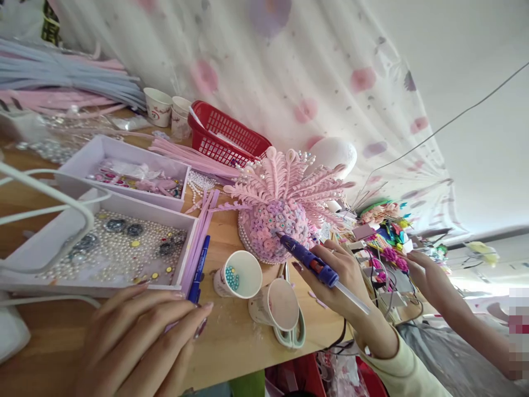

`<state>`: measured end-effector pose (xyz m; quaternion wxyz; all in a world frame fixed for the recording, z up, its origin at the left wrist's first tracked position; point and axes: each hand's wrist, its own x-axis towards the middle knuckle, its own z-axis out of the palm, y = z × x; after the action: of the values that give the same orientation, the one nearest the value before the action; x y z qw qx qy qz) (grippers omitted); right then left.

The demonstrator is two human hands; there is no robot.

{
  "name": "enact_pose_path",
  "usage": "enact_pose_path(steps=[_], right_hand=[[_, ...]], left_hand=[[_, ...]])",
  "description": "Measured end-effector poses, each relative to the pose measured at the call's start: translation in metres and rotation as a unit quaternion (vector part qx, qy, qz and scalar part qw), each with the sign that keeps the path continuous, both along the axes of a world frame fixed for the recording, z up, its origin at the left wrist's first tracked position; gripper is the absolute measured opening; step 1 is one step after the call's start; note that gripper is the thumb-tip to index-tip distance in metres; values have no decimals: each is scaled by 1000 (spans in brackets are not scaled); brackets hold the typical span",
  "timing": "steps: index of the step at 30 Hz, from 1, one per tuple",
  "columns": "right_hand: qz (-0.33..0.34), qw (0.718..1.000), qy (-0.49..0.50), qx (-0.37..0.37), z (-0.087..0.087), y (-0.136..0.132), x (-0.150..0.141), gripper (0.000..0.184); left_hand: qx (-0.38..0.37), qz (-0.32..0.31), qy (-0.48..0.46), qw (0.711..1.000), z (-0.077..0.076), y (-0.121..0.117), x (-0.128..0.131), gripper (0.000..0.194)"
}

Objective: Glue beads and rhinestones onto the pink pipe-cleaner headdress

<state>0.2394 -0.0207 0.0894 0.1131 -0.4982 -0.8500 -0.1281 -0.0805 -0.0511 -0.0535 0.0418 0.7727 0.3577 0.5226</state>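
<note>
My right hand [341,275] is wrapped around a blue hot glue gun [308,256] with a clear glue stick [351,298] poking out of its back. The gun's nozzle meets the small pink and lilac flowers on a domed headpiece [270,229], which carries pink fuzzy feather-like plumes [276,179] and pearl trim. At lower left, my left hand [144,336] hovers over the table with fingers stretched out and nothing visible in them. Its fingertips are nearest a blue marker [200,267] and a white box of pearl beads [190,242].
A paper cup with turquoise beads [243,270] and another paper cup [281,309] stand in front, with green-handled scissors [300,333] beside them. Behind are a second white box [103,146], a red basket [231,132] and a white foam head [339,154]. A co-worker's arm [450,303] reaches in at right.
</note>
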Motion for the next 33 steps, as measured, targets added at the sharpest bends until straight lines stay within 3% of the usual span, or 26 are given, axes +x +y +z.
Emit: enact_pose_path(steps=[4, 15, 18, 21, 24, 26, 28, 30, 33], right_hand=[[-11, 1000, -8, -9, 1, 0, 0, 23], [-38, 999, -15, -25, 10, -2, -12, 32], [-57, 997, 5, -60, 14, 0, -18, 37], [-79, 987, 85, -107, 17, 0, -22, 40], [-128, 944, 257, -163, 11, -6, -14, 46], [-173, 890, 387, -170, 3, -13, -1, 54], [-188, 838, 493, -136, -8, -20, 15, 61], [-171, 799, 566, -113, -19, -27, 29, 65], [-148, 763, 623, -91, -30, -36, 39, 60]], left_hand=[[20, -9, 19, 1000, -2, 3, -4, 42], [-10, -2, -3, 1000, 5, 3, -1, 36], [-2, -15, 4, 1000, 11, 0, -1, 35], [-23, -14, 8, 1000, 26, -7, 8, 35], [-49, -77, 29, 995, 50, -15, 33, 38], [-36, -142, 62, 987, 67, -17, 57, 38], [-42, -143, 95, 984, 81, -13, 84, 30], [-66, -154, 189, 967, 89, -5, 108, 18], [-111, -154, 354, 916, 90, 13, 136, 11]])
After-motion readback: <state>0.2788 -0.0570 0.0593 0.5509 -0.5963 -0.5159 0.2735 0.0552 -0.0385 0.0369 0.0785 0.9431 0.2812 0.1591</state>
